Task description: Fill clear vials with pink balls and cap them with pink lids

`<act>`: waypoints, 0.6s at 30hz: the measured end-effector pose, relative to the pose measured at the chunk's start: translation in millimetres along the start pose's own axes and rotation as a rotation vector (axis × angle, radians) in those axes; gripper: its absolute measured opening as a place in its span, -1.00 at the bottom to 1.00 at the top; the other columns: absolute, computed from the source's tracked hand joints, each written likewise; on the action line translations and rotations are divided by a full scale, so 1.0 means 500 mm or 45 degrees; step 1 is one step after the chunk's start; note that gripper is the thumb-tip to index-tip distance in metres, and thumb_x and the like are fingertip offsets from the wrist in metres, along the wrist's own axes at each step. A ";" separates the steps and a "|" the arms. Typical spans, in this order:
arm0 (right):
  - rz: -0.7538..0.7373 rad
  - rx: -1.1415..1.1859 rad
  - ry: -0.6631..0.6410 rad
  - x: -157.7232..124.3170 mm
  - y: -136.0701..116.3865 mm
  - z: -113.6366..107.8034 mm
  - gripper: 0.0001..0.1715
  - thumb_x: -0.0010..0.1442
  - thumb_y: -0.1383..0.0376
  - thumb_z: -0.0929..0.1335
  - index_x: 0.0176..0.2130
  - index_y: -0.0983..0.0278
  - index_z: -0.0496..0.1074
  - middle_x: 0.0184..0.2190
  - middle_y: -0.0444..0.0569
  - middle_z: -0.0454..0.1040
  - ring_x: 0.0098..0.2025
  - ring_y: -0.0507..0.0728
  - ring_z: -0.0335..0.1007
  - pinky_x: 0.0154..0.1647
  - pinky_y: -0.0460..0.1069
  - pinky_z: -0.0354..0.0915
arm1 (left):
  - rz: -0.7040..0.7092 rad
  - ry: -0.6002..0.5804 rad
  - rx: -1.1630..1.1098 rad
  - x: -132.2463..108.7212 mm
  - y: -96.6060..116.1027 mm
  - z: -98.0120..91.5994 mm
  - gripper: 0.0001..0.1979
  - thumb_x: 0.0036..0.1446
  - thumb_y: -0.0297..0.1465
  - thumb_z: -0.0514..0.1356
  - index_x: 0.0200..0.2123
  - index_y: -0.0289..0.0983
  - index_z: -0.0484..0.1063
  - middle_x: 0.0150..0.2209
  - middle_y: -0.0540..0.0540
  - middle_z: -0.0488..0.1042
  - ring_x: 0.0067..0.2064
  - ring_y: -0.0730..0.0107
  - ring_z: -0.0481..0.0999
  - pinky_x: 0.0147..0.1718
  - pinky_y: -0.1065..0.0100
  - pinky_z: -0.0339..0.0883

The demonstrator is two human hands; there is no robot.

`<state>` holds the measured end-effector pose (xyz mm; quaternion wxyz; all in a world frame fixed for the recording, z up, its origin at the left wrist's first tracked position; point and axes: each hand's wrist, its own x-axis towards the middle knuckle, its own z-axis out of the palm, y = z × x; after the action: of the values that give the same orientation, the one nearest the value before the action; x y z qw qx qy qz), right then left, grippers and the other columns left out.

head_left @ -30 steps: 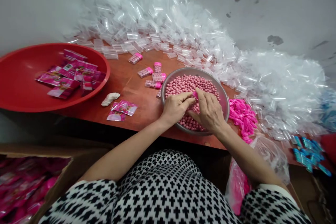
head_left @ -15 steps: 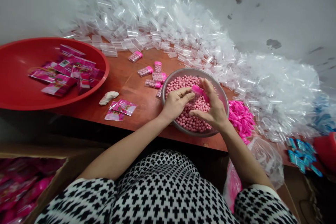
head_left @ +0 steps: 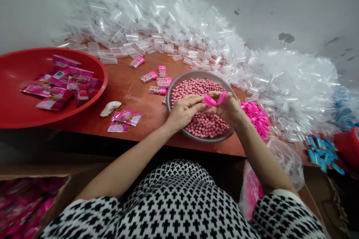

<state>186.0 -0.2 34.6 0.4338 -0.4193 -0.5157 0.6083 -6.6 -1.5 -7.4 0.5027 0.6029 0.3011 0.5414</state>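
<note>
Over a grey bowl (head_left: 171, 101) of small pink balls (head_left: 206, 125), my two hands meet at a small clear container with a pink cap (head_left: 209, 101). The cap's lid stands flipped up toward the right. My left hand (head_left: 183, 112) pinches the container from the left with thumb and fingertips. My right hand (head_left: 231, 111) is curled round its right side, fingers at the lid and below it. Most of the clear body is hidden by fingers. Left of the bowl lie several filled containers with pink caps (head_left: 148, 77).
Clear empty containers (head_left: 168, 18) are heaped along the wall. Pink caps (head_left: 256, 117) lie right of the bowl, with blue pieces (head_left: 324, 153) farther right. At left are a red basin (head_left: 19, 101) with pink packets, loose packets (head_left: 127, 117) and a white lump (head_left: 110, 108).
My right hand has gone from spread fingers to curled round the container. The cap's lid now shows flipped up between the hands. The view has shifted slightly.
</note>
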 end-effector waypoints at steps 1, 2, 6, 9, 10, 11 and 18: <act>0.121 0.019 -0.089 -0.002 -0.003 0.007 -0.30 -0.01 -0.30 0.45 -0.23 0.23 0.49 -0.31 0.00 0.61 -0.22 0.17 0.59 -0.21 0.13 0.58 | 0.018 0.014 0.032 -0.001 -0.002 0.000 -0.78 0.14 -0.30 0.33 -0.15 -0.18 0.69 -0.08 -0.14 0.65 0.04 0.18 0.56 0.15 0.15 0.39; 0.236 0.051 -0.159 -0.005 -0.005 0.015 -0.31 0.02 -0.30 0.42 -0.25 0.24 0.49 -0.33 0.02 0.61 -0.19 0.20 0.59 -0.17 0.18 0.58 | 0.021 0.025 0.053 -0.001 -0.004 -0.001 -0.78 0.13 -0.31 0.34 -0.15 -0.17 0.69 -0.07 -0.15 0.64 0.05 0.18 0.55 0.16 0.15 0.38; 0.420 0.241 -0.162 -0.014 0.004 0.042 -0.46 0.03 -0.16 0.45 -0.31 0.25 0.48 -0.46 -0.01 0.58 -0.21 0.23 0.59 -0.09 0.26 0.57 | 0.014 0.007 0.071 -0.004 -0.006 -0.001 -0.78 0.14 -0.32 0.32 -0.15 -0.19 0.69 -0.06 -0.16 0.62 0.07 0.20 0.53 0.15 0.17 0.38; 0.343 0.340 -0.027 -0.011 0.019 0.059 -0.61 -0.01 -0.02 0.47 -0.37 0.23 0.44 -0.53 -0.10 0.55 -0.27 0.19 0.59 -0.05 0.25 0.57 | 0.039 -0.003 0.084 -0.007 -0.004 -0.002 -0.79 0.16 -0.33 0.30 -0.17 -0.19 0.69 -0.09 -0.15 0.62 0.03 0.22 0.54 0.12 0.20 0.39; 0.324 0.367 0.008 -0.009 0.024 0.064 -0.64 -0.02 0.01 0.47 -0.39 0.22 0.42 -0.54 -0.12 0.53 -0.29 0.18 0.58 -0.05 0.24 0.57 | 0.043 -0.007 0.095 -0.007 -0.003 -0.003 -0.79 0.16 -0.33 0.29 -0.17 -0.20 0.69 -0.09 -0.14 0.62 0.02 0.23 0.55 0.11 0.21 0.40; 0.315 0.391 0.033 -0.007 0.027 0.069 -0.65 -0.03 0.02 0.46 -0.39 0.22 0.42 -0.55 -0.14 0.53 -0.31 0.17 0.58 -0.06 0.22 0.58 | 0.047 -0.011 0.107 -0.007 -0.002 -0.003 -0.80 0.16 -0.33 0.29 -0.18 -0.20 0.69 -0.10 -0.14 0.62 0.01 0.23 0.55 0.10 0.22 0.41; 0.340 0.352 -0.071 -0.014 0.015 0.074 -0.41 0.00 -0.17 0.48 -0.26 0.26 0.47 -0.36 -0.01 0.62 -0.32 0.13 0.57 -0.23 0.08 0.60 | 0.062 0.014 0.221 -0.007 0.020 -0.006 -0.77 0.23 -0.31 0.26 -0.10 -0.19 0.66 -0.05 -0.10 0.64 0.02 0.23 0.57 0.10 0.26 0.43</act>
<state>151.5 -17.3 32.2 0.3881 -0.4034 -0.3789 0.7370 -12.1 -6.9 0.3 0.4336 0.6484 0.3350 0.5285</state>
